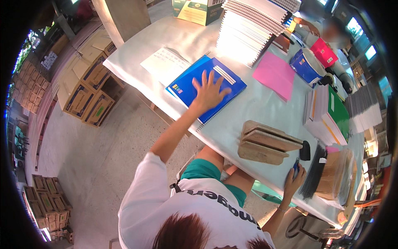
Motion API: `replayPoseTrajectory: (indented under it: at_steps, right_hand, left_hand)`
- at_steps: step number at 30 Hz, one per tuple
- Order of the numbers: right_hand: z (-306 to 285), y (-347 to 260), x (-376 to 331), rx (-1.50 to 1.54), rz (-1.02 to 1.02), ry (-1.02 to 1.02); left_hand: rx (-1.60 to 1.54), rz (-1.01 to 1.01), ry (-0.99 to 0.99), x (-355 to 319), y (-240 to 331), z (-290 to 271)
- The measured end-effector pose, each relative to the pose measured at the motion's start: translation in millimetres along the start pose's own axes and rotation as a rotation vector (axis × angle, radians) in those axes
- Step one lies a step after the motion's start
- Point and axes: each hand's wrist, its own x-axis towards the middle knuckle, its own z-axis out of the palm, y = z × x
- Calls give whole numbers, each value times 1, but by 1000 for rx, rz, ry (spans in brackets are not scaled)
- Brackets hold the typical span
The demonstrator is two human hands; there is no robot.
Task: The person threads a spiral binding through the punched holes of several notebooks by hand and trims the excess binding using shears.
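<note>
My left hand point(208, 93) lies flat with fingers spread on the top blue spiral notebook point(224, 76) of a small pile near the table's left edge. A white written sheet point(163, 64) sits just beyond that pile. My right hand point(293, 179) is at the near table edge, curled around a small blue object point(296, 164). It is beside a bundle of black spiral coils point(314, 173). A wooden jig of stacked slats point(265, 143) rests between my two hands.
On the white table point(253, 112) are a tall stack of spiral notebooks point(253, 29), a pink sheet point(274, 74), a blue box point(306, 66) and a green-covered pile point(333, 114). Another person point(327, 41) sits at the far side. Cardboard boxes point(89, 93) stand on the floor, left.
</note>
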Motion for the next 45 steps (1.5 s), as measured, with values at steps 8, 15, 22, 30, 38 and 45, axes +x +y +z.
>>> replayPoseTrajectory:
  at_steps: [8,15,22,30,38,45]
  right_hand:
    - [3,-2,-1,-50,16,20]
    - [-1,-1,-2,-41,8,13]
    - [0,-1,-3,-35,-7,15]
    - [-1,3,-2,-41,5,-14]
    - [1,4,-2,-57,0,2]
    - [-1,1,-1,-56,-28,2]
  left_hand:
    - [193,-199,115,-59,51,50]
    - [270,-186,42,-47,31,44]
    - [308,-184,24,-42,14,30]
    - [128,-272,332,-7,-42,-16]
    - [281,-248,134,14,-117,-28]
    - [285,-224,94,51,-129,-24]
